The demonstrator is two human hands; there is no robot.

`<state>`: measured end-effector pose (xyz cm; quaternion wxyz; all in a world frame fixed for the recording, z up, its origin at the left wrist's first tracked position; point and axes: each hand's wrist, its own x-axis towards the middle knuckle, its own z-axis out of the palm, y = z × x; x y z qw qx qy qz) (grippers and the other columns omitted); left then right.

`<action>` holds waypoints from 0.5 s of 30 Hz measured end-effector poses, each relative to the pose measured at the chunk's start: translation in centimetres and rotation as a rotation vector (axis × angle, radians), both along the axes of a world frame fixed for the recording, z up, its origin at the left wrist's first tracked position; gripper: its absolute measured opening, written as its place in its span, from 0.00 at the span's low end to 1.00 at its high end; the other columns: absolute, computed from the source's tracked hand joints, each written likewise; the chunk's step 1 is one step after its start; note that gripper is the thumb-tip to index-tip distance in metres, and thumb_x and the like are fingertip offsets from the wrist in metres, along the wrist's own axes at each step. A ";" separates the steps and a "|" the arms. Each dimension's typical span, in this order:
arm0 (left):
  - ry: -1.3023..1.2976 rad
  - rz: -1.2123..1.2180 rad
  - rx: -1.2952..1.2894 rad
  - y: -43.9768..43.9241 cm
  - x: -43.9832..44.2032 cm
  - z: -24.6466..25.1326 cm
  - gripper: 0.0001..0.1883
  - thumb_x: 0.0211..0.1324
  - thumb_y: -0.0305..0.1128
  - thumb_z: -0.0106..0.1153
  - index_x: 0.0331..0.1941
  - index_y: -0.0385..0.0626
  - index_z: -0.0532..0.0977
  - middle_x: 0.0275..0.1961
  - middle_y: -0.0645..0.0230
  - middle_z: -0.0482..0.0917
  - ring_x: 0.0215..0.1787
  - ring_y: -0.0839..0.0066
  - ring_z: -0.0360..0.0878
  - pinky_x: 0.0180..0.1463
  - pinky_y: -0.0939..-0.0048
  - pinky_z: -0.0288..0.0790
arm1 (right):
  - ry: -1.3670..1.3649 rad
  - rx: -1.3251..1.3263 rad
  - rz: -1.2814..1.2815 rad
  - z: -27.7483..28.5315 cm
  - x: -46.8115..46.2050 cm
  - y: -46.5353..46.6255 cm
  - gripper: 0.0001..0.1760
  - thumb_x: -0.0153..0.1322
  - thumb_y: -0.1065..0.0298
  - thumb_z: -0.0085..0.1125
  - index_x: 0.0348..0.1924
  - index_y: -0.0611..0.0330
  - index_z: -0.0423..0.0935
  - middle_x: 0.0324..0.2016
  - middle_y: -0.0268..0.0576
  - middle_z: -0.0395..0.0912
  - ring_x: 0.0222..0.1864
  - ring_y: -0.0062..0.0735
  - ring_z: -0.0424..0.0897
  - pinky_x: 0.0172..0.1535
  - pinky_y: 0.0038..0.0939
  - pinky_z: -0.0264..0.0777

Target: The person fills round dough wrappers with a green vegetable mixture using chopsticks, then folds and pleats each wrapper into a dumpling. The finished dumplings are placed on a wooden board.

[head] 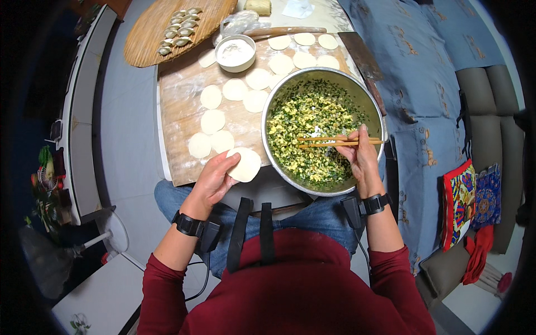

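Observation:
Pinched in my left hand is a round dough wrapper, held flat just off the near edge of the floured wooden board. My right hand grips a pair of wooden chopsticks over the large metal bowl. Their tips point left, at the filling of chopped greens and yellow bits that look like egg. A small white patch shows in the filling near the tips. Several more wrappers lie on the board left of and behind the bowl.
Behind the wrappers stands a white bowl of flour, with a rolling pin and a plastic bag beyond. A round woven tray at the back left carries several dumplings. A cleaver lies along the board's right side, near a blue-covered sofa.

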<state>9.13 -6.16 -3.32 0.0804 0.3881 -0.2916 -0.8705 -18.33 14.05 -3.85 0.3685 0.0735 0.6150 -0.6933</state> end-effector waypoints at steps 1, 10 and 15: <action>0.009 0.004 0.000 0.0 0.0 0.0 0.18 0.67 0.29 0.48 0.57 0.32 0.66 0.53 0.57 0.77 0.52 0.69 0.79 0.55 0.67 0.77 | -0.023 -0.006 -0.009 0.0 0.0 0.1 0.24 0.77 0.47 0.43 0.28 0.59 0.70 0.35 0.59 0.80 0.32 0.37 0.84 0.33 0.26 0.84; 0.033 0.058 0.027 1.1 -1.4 1.9 0.19 0.67 0.26 0.45 0.59 0.31 0.63 0.57 0.55 0.74 0.56 0.66 0.77 0.59 0.65 0.75 | -0.096 -0.098 -0.030 -0.6 -0.2 0.7 0.25 0.77 0.47 0.41 0.28 0.60 0.69 0.36 0.60 0.78 0.33 0.40 0.83 0.33 0.29 0.85; 0.013 0.017 0.062 2.0 -3.0 3.7 0.20 0.67 0.26 0.45 0.60 0.29 0.61 0.57 0.53 0.73 0.56 0.65 0.77 0.60 0.64 0.74 | -0.099 -0.162 -0.045 -0.3 -0.5 1.6 0.25 0.77 0.48 0.40 0.28 0.62 0.69 0.35 0.61 0.78 0.32 0.41 0.84 0.33 0.29 0.85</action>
